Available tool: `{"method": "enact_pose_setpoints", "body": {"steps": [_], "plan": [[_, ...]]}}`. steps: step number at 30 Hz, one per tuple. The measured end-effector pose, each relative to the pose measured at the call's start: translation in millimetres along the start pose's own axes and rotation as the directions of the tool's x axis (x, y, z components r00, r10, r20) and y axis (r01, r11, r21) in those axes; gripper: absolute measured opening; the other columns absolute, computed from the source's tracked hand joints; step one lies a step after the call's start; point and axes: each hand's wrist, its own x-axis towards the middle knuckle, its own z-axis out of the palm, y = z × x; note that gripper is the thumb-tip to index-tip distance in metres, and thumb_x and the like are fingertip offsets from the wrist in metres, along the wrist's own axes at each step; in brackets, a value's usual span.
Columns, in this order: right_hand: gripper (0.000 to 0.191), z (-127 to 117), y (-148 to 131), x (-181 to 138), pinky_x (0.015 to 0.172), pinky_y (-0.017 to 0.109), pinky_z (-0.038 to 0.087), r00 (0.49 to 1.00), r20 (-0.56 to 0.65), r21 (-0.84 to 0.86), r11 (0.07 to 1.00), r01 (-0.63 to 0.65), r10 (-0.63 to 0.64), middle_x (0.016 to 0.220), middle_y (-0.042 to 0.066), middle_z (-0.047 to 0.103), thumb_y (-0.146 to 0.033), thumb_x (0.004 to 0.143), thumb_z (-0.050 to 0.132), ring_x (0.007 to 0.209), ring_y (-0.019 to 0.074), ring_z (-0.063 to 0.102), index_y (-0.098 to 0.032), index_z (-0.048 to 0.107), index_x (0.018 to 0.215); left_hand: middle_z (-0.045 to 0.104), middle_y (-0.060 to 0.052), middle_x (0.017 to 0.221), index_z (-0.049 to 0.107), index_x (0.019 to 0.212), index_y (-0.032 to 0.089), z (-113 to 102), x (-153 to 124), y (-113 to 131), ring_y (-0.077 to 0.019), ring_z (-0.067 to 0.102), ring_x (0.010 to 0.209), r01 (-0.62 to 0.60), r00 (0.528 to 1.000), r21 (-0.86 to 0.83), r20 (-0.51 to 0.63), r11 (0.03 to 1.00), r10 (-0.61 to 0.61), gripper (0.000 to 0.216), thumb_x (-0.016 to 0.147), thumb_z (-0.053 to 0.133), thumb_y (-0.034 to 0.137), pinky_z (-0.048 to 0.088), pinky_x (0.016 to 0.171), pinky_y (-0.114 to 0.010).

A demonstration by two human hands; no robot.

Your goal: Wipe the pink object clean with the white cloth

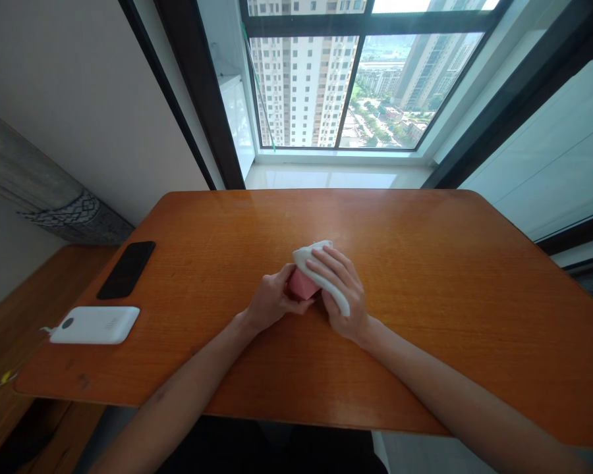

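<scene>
Near the middle of the wooden table (415, 263), my left hand (271, 299) grips a small pink block-like object (302, 284) from its left side, thumb above and fingers below. What kind of object it is, I cannot make out. My right hand (343, 289) is closed on a folded white cloth (309, 253), its fingers lying over the top. The cloth presses against the upper right of the pink object and hides part of it.
At the table's left side lie a black phone (126, 270) and a white power bank (96, 325) with a cable at its end. A wooden bench (10, 355) stands to the left. Beyond the far edge is a window (346, 85), with a grey curtain (54, 178) at left.
</scene>
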Motion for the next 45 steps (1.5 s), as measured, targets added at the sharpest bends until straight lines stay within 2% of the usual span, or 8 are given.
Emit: {"method": "enact_pose_setpoints", "body": {"steps": [3, 9, 14, 19, 25, 31, 38, 45], "plan": [[0.049, -0.1, 2.1, 2.1, 0.123, 0.060, 0.051, 0.973, -0.089, 0.094, 0.975, -0.203, 0.212, 0.158, 0.008, 0.064, -0.031, 0.113, 0.039, 0.147, 0.0304, 0.060, -0.031, 0.059, 0.157, 0.077, -0.001, 0.091, 0.064, 0.119, 0.021, 0.0, 0.3, 0.5, -0.0146, 0.066, 0.068, 0.001, 1.000, 0.027, -0.001, 1.000, -0.001, 0.053, 0.075, 0.085, 0.044, 0.052, 0.062, -0.023], [0.048, -2.5, 0.7, 1.1, 0.128, 0.069, 0.042, 0.992, 0.045, -0.059, 0.991, 0.121, -0.118, 0.161, 0.003, 0.062, -0.038, 0.107, 0.054, 0.153, 0.0379, 0.054, -0.037, 0.063, 0.154, 0.073, -0.001, 0.079, 0.063, 0.110, 0.020, 2.2, -1.0, -1.4, -0.0149, 0.062, 0.058, -0.004, 1.000, -0.009, 0.005, 1.000, 0.004, 0.043, 0.075, 0.081, 0.039, 0.049, 0.055, -0.025], [0.048, -1.1, 3.9, 2.6, 0.123, 0.060, 0.051, 0.971, -0.090, 0.094, 0.972, -0.215, 0.224, 0.157, 0.008, 0.066, -0.032, 0.113, 0.039, 0.146, 0.0305, 0.061, -0.031, 0.061, 0.155, 0.076, -0.002, 0.090, 0.063, 0.120, 0.021, 2.3, 0.2, -2.7, -0.0157, 0.066, 0.066, -0.041, 0.999, 0.040, -0.015, 0.998, 0.042, 0.055, 0.076, 0.084, 0.047, 0.052, 0.061, -0.025], [0.051, -3.2, 0.3, 3.1, 0.128, 0.066, 0.043, 0.994, 0.041, -0.029, 0.994, 0.104, -0.102, 0.165, 0.004, 0.059, -0.034, 0.106, 0.057, 0.154, 0.0365, 0.053, -0.036, 0.060, 0.156, 0.074, -0.001, 0.082, 0.063, 0.110, 0.020, 1.0, -2.3, -4.6, -0.0154, 0.063, 0.062, -0.031, 1.000, 0.012, 0.005, 0.999, 0.031, 0.044, 0.076, 0.083, 0.041, 0.051, 0.058, -0.025], [0.046, 1.2, 7.4, 3.2, 0.123, 0.057, 0.052, 0.948, -0.079, 0.171, 0.941, -0.292, 0.308, 0.155, 0.007, 0.067, -0.034, 0.114, 0.038, 0.145, 0.0291, 0.063, -0.029, 0.064, 0.152, 0.077, -0.002, 0.093, 0.064, 0.121, 0.022, 0.9, -0.7, -2.4, -0.0155, 0.068, 0.069, -0.016, 1.000, 0.057, -0.009, 0.998, 0.017, 0.055, 0.076, 0.085, 0.046, 0.053, 0.063, -0.024], [0.051, -3.7, -3.1, 2.1, 0.130, 0.066, 0.041, 0.998, 0.041, 0.010, 0.999, 0.052, -0.052, 0.165, 0.004, 0.058, -0.034, 0.108, 0.054, 0.156, 0.0357, 0.050, -0.035, 0.059, 0.158, 0.075, -0.001, 0.086, 0.063, 0.115, 0.020, 1.3, -3.0, -4.9, -0.0148, 0.064, 0.064, -0.019, 1.000, -0.027, 0.008, 0.999, 0.019, 0.049, 0.077, 0.084, 0.042, 0.052, 0.060, -0.024], [0.050, 10.8, 12.5, 6.2, 0.114, 0.055, 0.061, 0.918, -0.049, 0.315, 0.878, -0.359, 0.393, 0.144, 0.005, 0.075, -0.043, 0.115, 0.033, 0.135, 0.0325, 0.071, -0.028, 0.067, 0.149, 0.073, 0.001, 0.087, 0.063, 0.121, 0.021, 0.1, -0.8, -1.8, -0.0126, 0.062, 0.065, 0.039, 0.999, 0.010, 0.018, 0.999, -0.040, 0.058, 0.074, 0.089, 0.043, 0.049, 0.060, -0.021], [0.043, 1.1, 8.7, 3.9, 0.124, 0.059, 0.051, 0.953, -0.089, 0.229, 0.937, -0.263, 0.290, 0.155, 0.006, 0.067, -0.035, 0.113, 0.044, 0.146, 0.0319, 0.062, -0.028, 0.067, 0.148, 0.077, -0.006, 0.108, 0.057, 0.136, 0.021, -1.0, -3.6, -7.8, -0.0215, 0.075, 0.087, 0.024, 0.985, -0.047, 0.173, 0.999, -0.015, 0.062, 0.085, 0.087, 0.041, 0.062, 0.079, -0.031]]}}
